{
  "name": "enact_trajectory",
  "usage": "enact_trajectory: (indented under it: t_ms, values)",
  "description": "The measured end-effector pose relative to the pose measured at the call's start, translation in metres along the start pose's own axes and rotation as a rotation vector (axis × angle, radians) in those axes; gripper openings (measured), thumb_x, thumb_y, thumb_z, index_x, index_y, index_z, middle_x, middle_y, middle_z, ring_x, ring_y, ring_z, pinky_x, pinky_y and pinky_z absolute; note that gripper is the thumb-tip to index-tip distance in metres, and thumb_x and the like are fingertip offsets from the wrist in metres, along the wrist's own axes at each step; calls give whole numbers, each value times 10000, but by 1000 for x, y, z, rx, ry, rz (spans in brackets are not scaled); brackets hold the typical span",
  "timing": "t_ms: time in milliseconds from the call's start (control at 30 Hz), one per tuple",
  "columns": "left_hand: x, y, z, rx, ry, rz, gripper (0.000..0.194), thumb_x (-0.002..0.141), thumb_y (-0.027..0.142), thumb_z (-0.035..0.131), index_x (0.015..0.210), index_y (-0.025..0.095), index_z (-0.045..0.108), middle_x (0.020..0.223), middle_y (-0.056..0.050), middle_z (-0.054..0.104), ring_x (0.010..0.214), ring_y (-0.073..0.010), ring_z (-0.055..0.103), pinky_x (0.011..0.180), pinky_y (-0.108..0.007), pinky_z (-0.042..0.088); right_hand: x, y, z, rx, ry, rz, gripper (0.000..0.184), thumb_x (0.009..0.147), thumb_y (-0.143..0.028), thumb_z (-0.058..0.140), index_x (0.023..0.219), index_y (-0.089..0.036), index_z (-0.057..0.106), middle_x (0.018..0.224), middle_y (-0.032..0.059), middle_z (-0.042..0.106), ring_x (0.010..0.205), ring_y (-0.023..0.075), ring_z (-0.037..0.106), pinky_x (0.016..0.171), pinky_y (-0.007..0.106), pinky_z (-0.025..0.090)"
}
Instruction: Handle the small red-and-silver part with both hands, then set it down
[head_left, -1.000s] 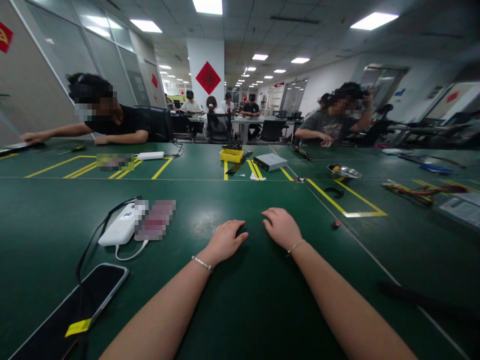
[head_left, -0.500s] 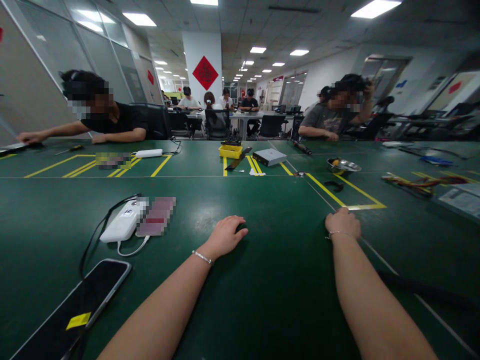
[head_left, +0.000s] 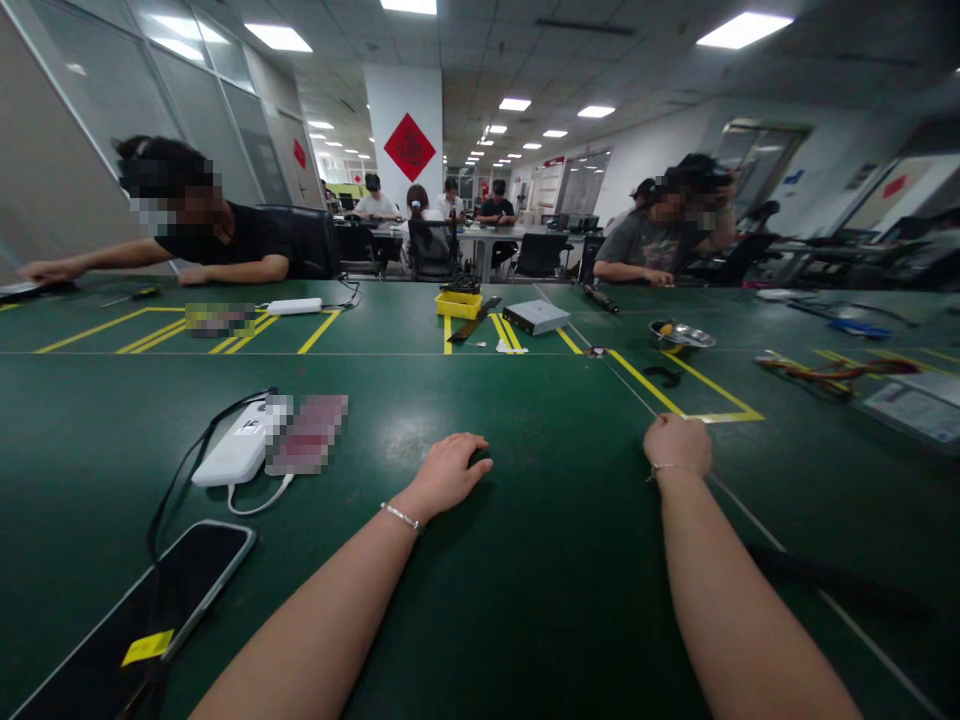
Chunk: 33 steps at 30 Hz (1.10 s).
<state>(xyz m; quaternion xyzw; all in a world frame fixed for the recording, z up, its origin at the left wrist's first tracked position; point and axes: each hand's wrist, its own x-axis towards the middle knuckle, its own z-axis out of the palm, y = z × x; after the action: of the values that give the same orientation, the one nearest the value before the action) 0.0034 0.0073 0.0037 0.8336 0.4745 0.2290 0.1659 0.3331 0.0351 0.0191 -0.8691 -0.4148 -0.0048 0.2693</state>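
My left hand (head_left: 450,472) rests on the green tabletop (head_left: 555,540) with its thumb apart from the fingers and nothing visible in it. A bracelet circles that wrist. Farther right, my right hand (head_left: 678,446) lies closed in a fist on the table, near a yellow tape outline (head_left: 724,417). Nothing sticks out of the fist, and its underside is hidden. Left of my left hand are a white power bank (head_left: 236,445) with a cable and a blurred reddish flat item (head_left: 309,435). A dark phone-like device (head_left: 142,610) with a yellow tag lies nearer me.
Across the table are a yellow bin (head_left: 459,303), a grey metal box (head_left: 537,316), a metal bowl (head_left: 682,335) and a black curved piece (head_left: 663,376). Bundled wires (head_left: 817,372) lie at right. Two people sit opposite, at left (head_left: 225,240) and right (head_left: 645,240).
The whole view has shifted slightly, so most things sit a little farther left. Both hands keep the same pose on the table.
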Motion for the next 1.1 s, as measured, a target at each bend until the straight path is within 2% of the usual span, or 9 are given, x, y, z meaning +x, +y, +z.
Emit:
enact_trajectory:
  t_ms: [100,367,500,600,733,800,867,967,1100]
  values:
    - [0,0,0,-4,3,-9,320,773,362,431,1048,221,514,1114,-41,538,1061,-197,449,909,-331,330,-12,-23,3,175,-56,-154,356,776,-285,338,980,-116,575,979,186,513,909,276,468,725,397,351]
    - [0,4,3,-176,91,-105,349,727,360,503,1043,210,488,935,-31,616,886,-180,550,756,-276,403,-98,-103,34,550,-557,-538,188,691,-302,511,820,-196,597,673,1,595,600,116,524,549,232,396]
    - [1,4,6,-202,114,-118,223,728,323,497,916,211,539,830,-15,628,750,-156,570,636,-241,401,-136,-120,37,674,-720,-684,139,696,-272,512,799,-201,574,690,-10,599,627,110,538,591,234,412]
    - [2,0,8,-213,127,-137,157,744,295,463,832,206,557,739,-7,623,669,-148,563,581,-238,385,-136,-122,33,582,-731,-725,199,723,-305,496,891,-223,567,705,-20,608,644,112,550,614,232,423]
    - [5,-5,9,-400,119,-215,145,752,286,450,814,205,554,724,1,636,673,-137,574,614,-241,400,-96,-103,21,410,-514,-630,404,760,-373,433,1110,-176,483,977,88,572,914,208,509,809,354,370]
    - [6,-8,11,-510,133,-248,149,749,269,456,852,203,543,778,-6,649,731,-135,585,672,-248,409,-66,-79,16,335,-349,-514,491,769,-351,407,1194,-105,395,1220,188,380,1150,306,289,923,480,199]
    - [7,-10,12,-589,149,-266,164,752,258,454,882,198,532,818,-19,653,780,-138,587,716,-259,409,-35,-48,13,119,-126,-333,514,757,-338,420,1229,-144,363,1313,171,255,1220,335,120,936,525,116]
    - [9,-13,14,-674,160,-272,175,753,244,453,904,190,521,847,-35,655,820,-143,587,743,-275,410,3,-2,16,-153,-90,-112,512,757,-370,394,1225,-163,386,1263,166,353,1185,315,254,909,478,246]
    - [9,-15,15,-751,154,-274,168,744,238,469,891,178,524,858,-50,654,835,-150,589,754,-283,411,28,27,22,-264,-200,-91,408,751,-288,368,1101,-165,537,1120,147,510,1030,267,462,832,383,371]
